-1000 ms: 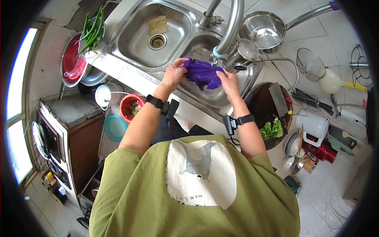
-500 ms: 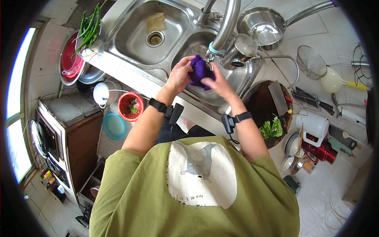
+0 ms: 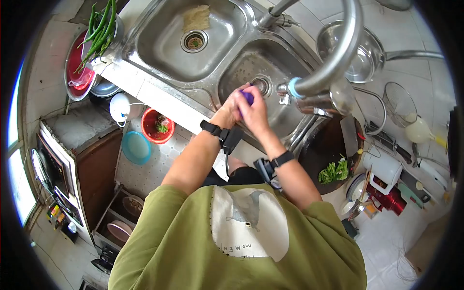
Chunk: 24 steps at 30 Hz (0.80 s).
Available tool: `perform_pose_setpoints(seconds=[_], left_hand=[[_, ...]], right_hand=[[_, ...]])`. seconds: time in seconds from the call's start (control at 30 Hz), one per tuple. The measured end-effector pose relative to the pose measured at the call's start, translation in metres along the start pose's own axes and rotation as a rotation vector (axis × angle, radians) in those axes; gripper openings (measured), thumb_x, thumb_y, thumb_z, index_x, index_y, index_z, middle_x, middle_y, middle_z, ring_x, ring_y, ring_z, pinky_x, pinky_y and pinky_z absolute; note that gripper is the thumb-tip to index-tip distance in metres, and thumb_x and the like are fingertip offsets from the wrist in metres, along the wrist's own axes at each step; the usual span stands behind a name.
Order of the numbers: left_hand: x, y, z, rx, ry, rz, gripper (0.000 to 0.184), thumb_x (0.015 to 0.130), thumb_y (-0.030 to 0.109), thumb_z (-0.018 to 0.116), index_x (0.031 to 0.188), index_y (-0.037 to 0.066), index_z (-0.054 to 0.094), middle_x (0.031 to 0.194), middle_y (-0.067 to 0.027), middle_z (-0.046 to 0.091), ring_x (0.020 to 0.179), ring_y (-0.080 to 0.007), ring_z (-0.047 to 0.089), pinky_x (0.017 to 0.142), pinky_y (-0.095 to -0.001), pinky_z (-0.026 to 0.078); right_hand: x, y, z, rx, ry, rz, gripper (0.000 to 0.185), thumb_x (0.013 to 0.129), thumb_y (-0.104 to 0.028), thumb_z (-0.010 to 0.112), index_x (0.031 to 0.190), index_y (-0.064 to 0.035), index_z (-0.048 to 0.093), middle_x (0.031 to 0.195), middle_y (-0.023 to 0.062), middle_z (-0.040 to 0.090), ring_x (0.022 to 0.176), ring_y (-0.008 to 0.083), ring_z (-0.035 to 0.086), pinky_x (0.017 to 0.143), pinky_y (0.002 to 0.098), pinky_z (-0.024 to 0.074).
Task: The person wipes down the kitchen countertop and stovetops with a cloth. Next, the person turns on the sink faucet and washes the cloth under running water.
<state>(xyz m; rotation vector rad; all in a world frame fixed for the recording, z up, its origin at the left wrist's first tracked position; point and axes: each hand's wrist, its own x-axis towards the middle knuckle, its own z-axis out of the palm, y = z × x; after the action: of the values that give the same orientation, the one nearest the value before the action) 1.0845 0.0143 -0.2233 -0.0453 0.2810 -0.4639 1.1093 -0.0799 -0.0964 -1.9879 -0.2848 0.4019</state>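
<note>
A purple cloth (image 3: 247, 97) is bunched up small between my two hands, over the near edge of the right sink basin (image 3: 285, 113). My left hand (image 3: 231, 107) is closed around it from the left. From the other side my right hand (image 3: 254, 112) presses against the cloth, its fingers wrapped over it. Most of the cloth is hidden by my fingers. The faucet (image 3: 285, 92) hangs just right of my hands, apart from them.
In the left basin (image 3: 159, 48) lies a tan cloth (image 3: 196, 18). Green chillies (image 3: 102, 34) rest on a container at the left. A cleaver (image 3: 349, 135) and chopped greens (image 3: 333, 171) lie on the round board (image 3: 314, 157). A red bucket (image 3: 147, 126) stands on the floor.
The purple cloth, spread loosely before, is now squeezed into a small bundle. My hands have come together, and the faucet shows farther right of them.
</note>
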Motion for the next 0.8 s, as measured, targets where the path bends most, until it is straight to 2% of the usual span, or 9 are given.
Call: perform_pose_setpoints(seconds=[0.07, 0.13, 0.17, 0.2, 0.23, 0.37, 0.6, 0.73, 0.8], left_hand=[[-0.01, -0.004, 0.059, 0.243, 0.56, 0.319, 0.032, 0.105, 0.037, 0.056, 0.117, 0.009, 0.067, 0.109, -0.0075, 0.069, 0.1, -0.0207, 0.066, 0.095, -0.0373, 0.053], [-0.009, -0.009, 0.052, 0.116, 0.386, 0.306, 0.028, 0.107, 0.03, 0.049, 0.114, 0.009, 0.066, 0.104, -0.0061, 0.068, 0.095, -0.0202, 0.065, 0.088, -0.0374, 0.054], [-0.008, -0.012, 0.047, 0.053, 0.302, 0.291, 0.027, 0.108, 0.026, 0.046, 0.112, 0.008, 0.065, 0.101, -0.0054, 0.068, 0.093, -0.02, 0.065, 0.085, -0.0374, 0.055], [-0.005, -0.02, 0.092, 0.209, 0.647, 0.258, 0.027, 0.108, 0.025, 0.043, 0.111, 0.008, 0.065, 0.101, -0.0059, 0.068, 0.092, -0.0206, 0.066, 0.084, -0.0377, 0.055], [0.003, -0.02, 0.09, 0.242, 0.728, 0.376, 0.029, 0.108, 0.023, 0.042, 0.11, 0.006, 0.065, 0.101, -0.0087, 0.069, 0.089, -0.0215, 0.067, 0.083, -0.0383, 0.055], [0.007, 0.003, 0.042, 0.285, 0.521, 0.293, 0.029, 0.107, 0.023, 0.042, 0.108, 0.004, 0.064, 0.099, -0.0111, 0.068, 0.086, -0.0229, 0.067, 0.08, -0.0394, 0.056], [0.008, -0.013, 0.074, 0.203, 0.784, 0.29, 0.03, 0.103, 0.018, 0.043, 0.092, 0.006, 0.068, 0.083, -0.0084, 0.067, 0.075, -0.0182, 0.064, 0.071, -0.0379, 0.053], [-0.005, 0.005, 0.071, 0.295, 0.546, 0.368, 0.031, 0.104, 0.023, 0.044, 0.096, 0.006, 0.069, 0.086, -0.0111, 0.068, 0.073, -0.025, 0.064, 0.071, -0.0415, 0.055], [0.001, -0.008, 0.086, 0.022, 0.605, 0.28, 0.031, 0.104, 0.023, 0.043, 0.097, 0.006, 0.069, 0.085, -0.0102, 0.068, 0.072, -0.0234, 0.064, 0.069, -0.0404, 0.055]], right_hand=[[0.006, -0.011, 0.002, -0.078, 0.004, -0.031, 0.031, 0.094, -0.037, 0.071, 0.096, -0.0069, 0.068, 0.089, 0.0114, 0.073, 0.088, 0.0261, 0.07, 0.081, 0.0372, 0.053], [0.01, -0.016, 0.0, -0.23, 0.012, -0.114, 0.032, 0.095, -0.038, 0.07, 0.09, -0.0068, 0.069, 0.083, 0.0154, 0.073, 0.081, 0.0326, 0.071, 0.076, 0.0395, 0.0538], [0.031, -0.012, -0.002, -0.258, 0.12, 0.081, 0.035, 0.096, -0.04, 0.066, 0.085, -0.0071, 0.071, 0.078, 0.0197, 0.071, 0.075, 0.041, 0.069, 0.068, 0.0441, 0.0534], [0.056, 0.005, -0.017, -0.281, 0.108, 0.212, 0.037, 0.097, -0.041, 0.062, 0.086, -0.0073, 0.073, 0.077, 0.02, 0.071, 0.074, 0.0418, 0.069, 0.067, 0.0466, 0.0527], [0.061, 0.004, -0.016, -0.373, 0.099, 0.225, 0.037, 0.097, -0.04, 0.062, 0.086, -0.0065, 0.073, 0.077, 0.0203, 0.07, 0.074, 0.0419, 0.069, 0.067, 0.047, 0.0525], [0.026, -0.007, 0.011, -0.341, 0.159, 0.132, 0.032, 0.098, -0.032, 0.06, 0.09, -0.0044, 0.074, 0.081, 0.0248, 0.071, 0.077, 0.0452, 0.069, 0.07, 0.0489, 0.053], [0.071, 0.021, -0.005, -0.625, 0.131, 0.242, 0.034, 0.096, -0.037, 0.057, 0.091, -0.0103, 0.076, 0.083, 0.0227, 0.072, 0.081, 0.0469, 0.07, 0.073, 0.0535, 0.0551], [0.024, -0.009, 0.021, -0.383, 0.196, 0.081, 0.032, 0.096, -0.034, 0.06, 0.088, -0.0071, 0.076, 0.077, 0.0247, 0.07, 0.077, 0.0448, 0.071, 0.068, 0.052, 0.0541], [0.043, 0.009, 0.008, -0.47, 0.158, 0.092, 0.033, 0.096, -0.036, 0.06, 0.09, -0.008, 0.077, 0.079, 0.0233, 0.071, 0.077, 0.0454, 0.07, 0.069, 0.0527, 0.0539]])
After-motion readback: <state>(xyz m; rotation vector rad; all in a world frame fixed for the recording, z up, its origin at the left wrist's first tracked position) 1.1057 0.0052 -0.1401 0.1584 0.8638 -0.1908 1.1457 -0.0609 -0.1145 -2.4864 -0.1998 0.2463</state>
